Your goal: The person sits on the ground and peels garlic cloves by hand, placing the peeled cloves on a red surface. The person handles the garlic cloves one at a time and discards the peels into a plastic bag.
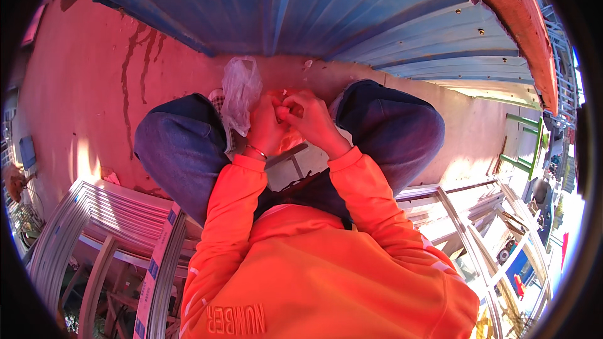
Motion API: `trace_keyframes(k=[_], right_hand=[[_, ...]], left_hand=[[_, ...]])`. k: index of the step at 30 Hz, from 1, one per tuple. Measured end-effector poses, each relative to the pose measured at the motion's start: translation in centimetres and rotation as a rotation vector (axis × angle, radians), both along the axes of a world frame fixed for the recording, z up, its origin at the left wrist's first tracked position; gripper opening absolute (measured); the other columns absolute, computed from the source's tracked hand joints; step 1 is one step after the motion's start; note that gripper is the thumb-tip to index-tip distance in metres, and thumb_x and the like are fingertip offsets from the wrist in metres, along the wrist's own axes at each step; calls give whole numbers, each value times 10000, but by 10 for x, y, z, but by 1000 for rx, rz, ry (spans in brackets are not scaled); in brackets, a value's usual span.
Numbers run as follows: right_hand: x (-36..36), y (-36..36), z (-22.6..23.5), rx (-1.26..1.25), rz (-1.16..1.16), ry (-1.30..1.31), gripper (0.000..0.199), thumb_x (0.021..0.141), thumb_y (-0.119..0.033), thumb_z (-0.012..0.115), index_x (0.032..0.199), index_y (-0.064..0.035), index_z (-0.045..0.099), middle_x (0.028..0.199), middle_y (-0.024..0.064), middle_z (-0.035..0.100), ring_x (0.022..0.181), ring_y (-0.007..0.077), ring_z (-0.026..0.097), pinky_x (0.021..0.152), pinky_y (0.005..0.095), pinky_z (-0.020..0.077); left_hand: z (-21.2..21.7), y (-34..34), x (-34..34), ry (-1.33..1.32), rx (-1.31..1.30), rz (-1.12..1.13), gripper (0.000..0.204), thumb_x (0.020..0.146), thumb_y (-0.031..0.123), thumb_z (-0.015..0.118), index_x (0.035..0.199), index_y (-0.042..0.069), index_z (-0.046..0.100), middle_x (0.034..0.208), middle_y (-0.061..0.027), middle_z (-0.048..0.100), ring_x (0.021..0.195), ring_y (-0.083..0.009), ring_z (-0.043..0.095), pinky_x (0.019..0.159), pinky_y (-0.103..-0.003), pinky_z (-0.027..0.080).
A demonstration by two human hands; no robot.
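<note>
Well left of and below the bag (242,91), pale frames (50,245) stand stacked; a careless lean back could knock them. The left knee (179,125) is just left of the bag, and a shift inward might snag its thin film. The bag, clear and crumpled, is right beside the left hand (267,129); if nothing pins it, a gust could carry it off. Right of the bag, that hand is curled narrow, its fingers meeting those of the right hand (308,119), also drawn in close. I cannot tell what, if anything, they pinch; something small could slip out, with fingers crowding each other. Farther right of the bag, the right knee (392,122) could jog that elbow.
</note>
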State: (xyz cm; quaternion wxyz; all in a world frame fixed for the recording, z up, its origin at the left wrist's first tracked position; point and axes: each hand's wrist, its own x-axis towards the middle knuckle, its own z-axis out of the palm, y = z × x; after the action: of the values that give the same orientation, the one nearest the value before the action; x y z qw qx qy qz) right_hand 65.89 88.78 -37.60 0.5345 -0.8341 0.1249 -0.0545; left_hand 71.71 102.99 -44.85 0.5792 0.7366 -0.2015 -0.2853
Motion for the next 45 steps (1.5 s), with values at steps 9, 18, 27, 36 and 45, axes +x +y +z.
trace_keyframes(k=[9,18,27,36,45], right_hand=[[5,-13,-14,451,-144,99,175,961,-113,680,1043,42,684,895,69,717,766,103,664,658,250,545],[5,-7,-19,513,-213,137,179,978,-134,663,1020,41,669,819,46,697,704,68,620,611,232,496],[5,5,-30,273,-185,130,256,972,-204,679,863,8,584,723,66,679,660,74,610,548,262,455],[4,20,-28,-87,-216,18,186,933,-147,647,885,14,569,780,154,633,685,302,634,622,398,491],[4,18,-29,76,-171,4,192,964,-160,644,931,3,547,764,140,651,673,283,654,610,379,494]], left_hand=[[39,-1,0,-128,-151,91,481,819,7,697,1286,35,586,1118,-146,633,1006,-287,642,856,-359,526],[47,5,7,-297,33,80,385,875,57,686,1255,19,633,1111,-163,634,1018,-314,629,881,-362,511],[44,5,2,-220,79,40,278,896,55,640,1162,-22,638,1043,-222,659,970,-412,642,855,-438,511],[28,0,-10,-408,-44,167,291,919,48,554,1185,-28,642,1131,-245,667,1057,-433,634,917,-443,506],[34,5,-5,-118,-95,116,322,919,20,550,1230,-24,623,1090,-213,685,993,-339,684,873,-366,518]])
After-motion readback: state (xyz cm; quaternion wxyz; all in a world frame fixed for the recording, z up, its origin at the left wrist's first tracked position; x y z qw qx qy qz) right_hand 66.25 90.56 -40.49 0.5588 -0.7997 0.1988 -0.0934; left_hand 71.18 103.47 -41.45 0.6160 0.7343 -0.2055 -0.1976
